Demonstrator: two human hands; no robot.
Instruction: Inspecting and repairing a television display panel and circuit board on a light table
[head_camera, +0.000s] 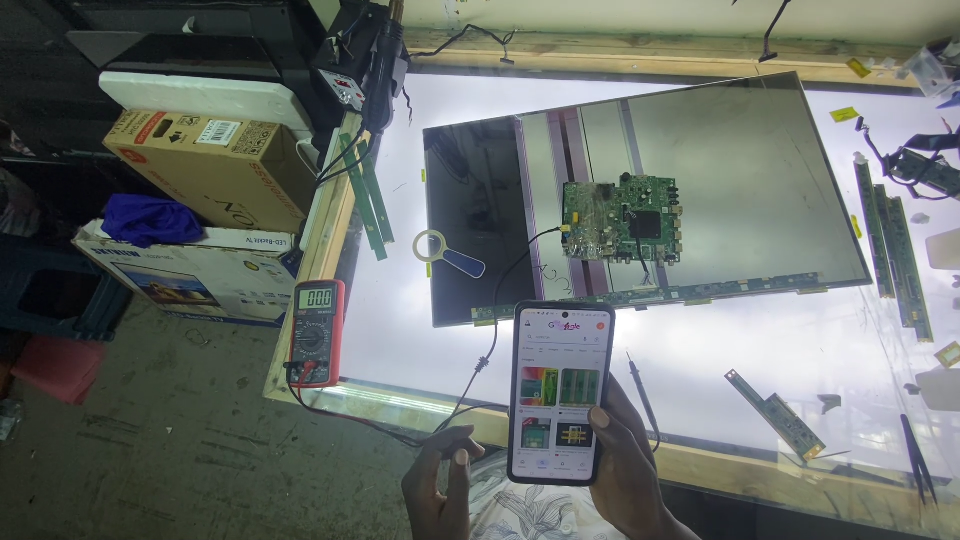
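Fingers of the right hand (630, 465) wrap the back and side of a smartphone (558, 392), its grip clamped on the case. The smartphone is a flat, glossy slab with a dark rim, standing upright with its long axis running away from the person, top end toward the far side, lit screen facing the camera. It hangs over the near wooden edge of the tabletop (700, 470). The left hand (440, 485) hovers just beside it, fingers loosely curled and apart, holding nothing, thumb raised near the lower left corner of the smartphone.

Left of the smartphone, a red-cased multimeter (317, 331) lies on the wooden rim, thin black and red leads trailing from it. Farther in, the tabletop is a glowing white light panel. On it lie a round-lensed magnifying glass (447, 253) with a blue handle and a large, thin, dark display panel (740, 170), set slightly askew. A green circuit board (622, 219), studded with small parts, rests on the display panel. Narrow green strip boards (894, 245) lie to the right.

On the floor at left, cardboard boxes (205, 165) are stacked; a crumpled blue cloth (150, 218) sits on one.
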